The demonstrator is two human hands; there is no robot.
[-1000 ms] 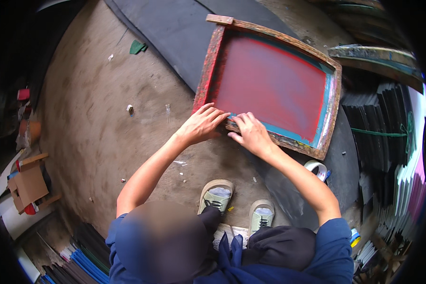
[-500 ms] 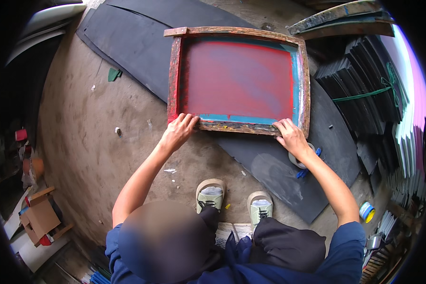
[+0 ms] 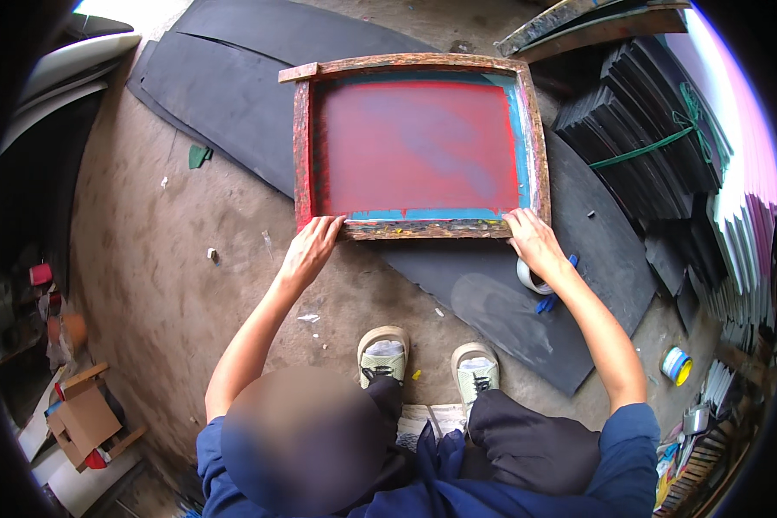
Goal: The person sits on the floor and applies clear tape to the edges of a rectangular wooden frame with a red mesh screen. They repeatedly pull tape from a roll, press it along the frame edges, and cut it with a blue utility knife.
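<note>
A wooden screen-printing frame [image 3: 423, 230] with a red-stained mesh and blue strips along its inner edges is held out in front of me over a black sheet. My left hand [image 3: 309, 249] is closed on its near left corner, fingertips over the paint-smeared wood. At the near right corner my right hand [image 3: 533, 240] grips the same edge, fingers on top of the bar. Both thumbs are mostly hidden. Just beside my right wrist lies a roll of tape [image 3: 529, 276] with a blue clip-like piece [image 3: 546, 304] close by.
Large black sheets [image 3: 224, 95] lie on the concrete floor [image 3: 164, 285]. Stacked dark panels tied with green cord [image 3: 643, 154] stand at the right, near a blue-and-yellow tin [image 3: 678, 366]. A cardboard box [image 3: 85, 421] sits at lower left. My shoes [image 3: 384, 352] are below the frame.
The whole view has shifted and turned slightly, so the frame appears a little further left with its near edge more level. Both hands keep their grip on it.
</note>
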